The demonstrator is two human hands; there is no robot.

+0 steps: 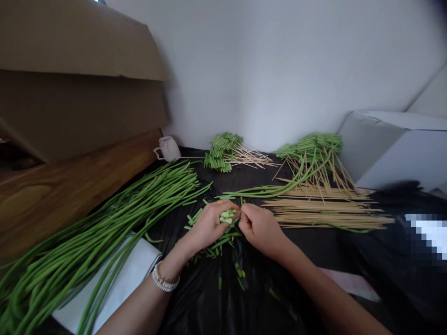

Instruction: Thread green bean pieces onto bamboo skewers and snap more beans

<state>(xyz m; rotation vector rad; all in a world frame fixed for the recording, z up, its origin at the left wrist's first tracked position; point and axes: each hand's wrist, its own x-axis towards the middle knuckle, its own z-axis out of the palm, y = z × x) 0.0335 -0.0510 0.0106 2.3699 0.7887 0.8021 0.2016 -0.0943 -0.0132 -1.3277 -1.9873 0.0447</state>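
My left hand (209,224) is closed around a small bundle of cut green bean pieces (227,215), their pale cut ends facing up. My right hand (260,228) is pinched at the right side of that bundle; whether it holds a thin skewer there is hard to tell. Both hands hover over a black plastic sheet (223,298), with loose cut bean pieces (218,244) scattered just beneath them. A pearl bracelet sits on my left wrist.
A large heap of long green beans (104,228) lies at the left. Bare bamboo skewers (324,209) lie right of my hands. Skewered bean bundles (223,151) and more (310,146) sit at the back. Cardboard box (77,79), white cup (168,148), white box (401,149).
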